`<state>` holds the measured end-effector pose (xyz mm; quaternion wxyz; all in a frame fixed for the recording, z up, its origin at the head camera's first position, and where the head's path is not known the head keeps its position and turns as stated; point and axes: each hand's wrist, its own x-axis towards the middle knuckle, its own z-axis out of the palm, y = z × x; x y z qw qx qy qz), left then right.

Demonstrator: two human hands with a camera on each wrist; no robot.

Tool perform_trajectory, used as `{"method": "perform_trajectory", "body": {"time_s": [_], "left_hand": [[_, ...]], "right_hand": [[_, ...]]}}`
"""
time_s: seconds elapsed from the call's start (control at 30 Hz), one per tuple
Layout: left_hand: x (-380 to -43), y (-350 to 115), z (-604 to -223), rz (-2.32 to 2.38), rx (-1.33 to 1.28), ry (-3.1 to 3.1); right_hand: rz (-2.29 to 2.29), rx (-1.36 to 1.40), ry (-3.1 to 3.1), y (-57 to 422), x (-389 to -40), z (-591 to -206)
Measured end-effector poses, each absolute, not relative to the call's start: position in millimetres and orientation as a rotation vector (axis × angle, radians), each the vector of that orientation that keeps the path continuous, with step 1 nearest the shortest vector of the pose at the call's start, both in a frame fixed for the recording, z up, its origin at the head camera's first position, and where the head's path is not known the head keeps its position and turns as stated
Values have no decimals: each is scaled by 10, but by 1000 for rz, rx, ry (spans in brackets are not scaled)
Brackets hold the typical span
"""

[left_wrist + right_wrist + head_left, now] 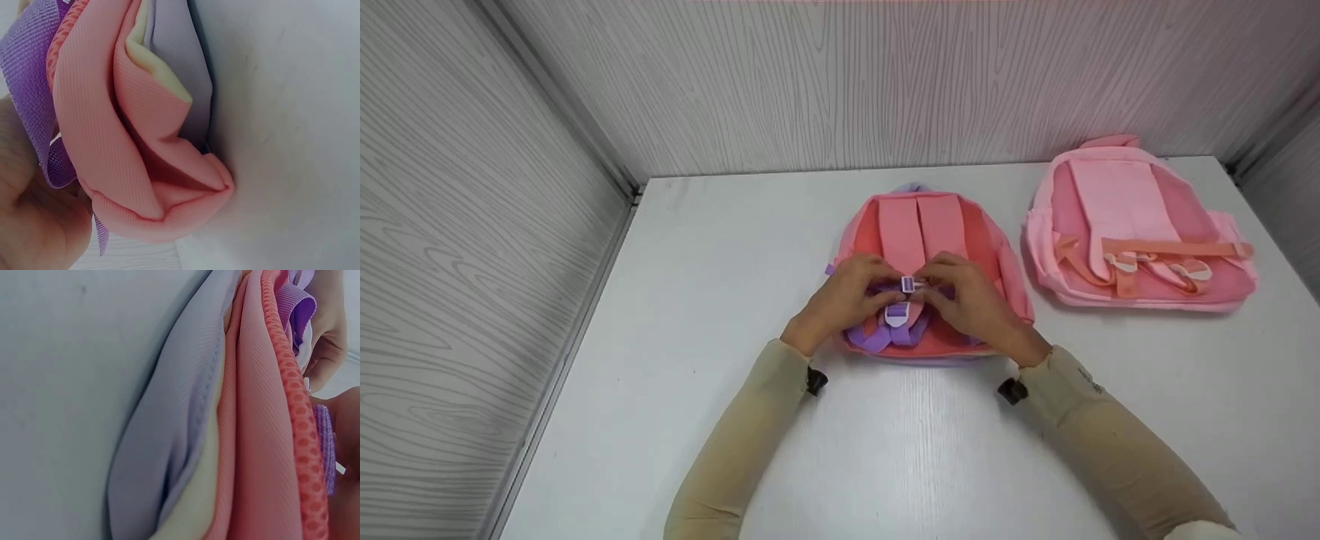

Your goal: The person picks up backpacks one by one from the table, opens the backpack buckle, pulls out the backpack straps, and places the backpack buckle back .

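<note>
A coral-pink backpack (994, 240) lies with its two shoulder straps (901, 225) facing up. Over its lower middle, both hands meet at a small white buckle (908, 284) threaded with purple webbing. From the left, my left hand (855, 289) pinches the buckle's strap end between thumb and fingers. My right hand (971, 300) grips the buckle's other side with thumb and forefinger. Just below it hangs a second white buckle (897, 314) on a purple strap (874, 339). In the left wrist view, purple webbing (28, 73) loops beside the left palm, whose fingertips are hidden.
To the right, a lighter pink backpack (1125, 202) with orange straps (1170, 247) lies near the table's back corner. The white table (697, 337) is bounded by wood-grain panels (810, 82) at the back and sides.
</note>
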<state>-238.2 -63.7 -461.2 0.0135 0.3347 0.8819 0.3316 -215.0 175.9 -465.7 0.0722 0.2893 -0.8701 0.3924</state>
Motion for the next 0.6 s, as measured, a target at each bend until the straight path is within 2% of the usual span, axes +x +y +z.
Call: {"method": "perform_trajectory", "body": {"time_s": [0.6], "left_hand": [[-2344, -657, -4461, 1040, 888, 2692]], "right_hand": [[1185, 819, -2614, 1725, -2116, -4584]]}}
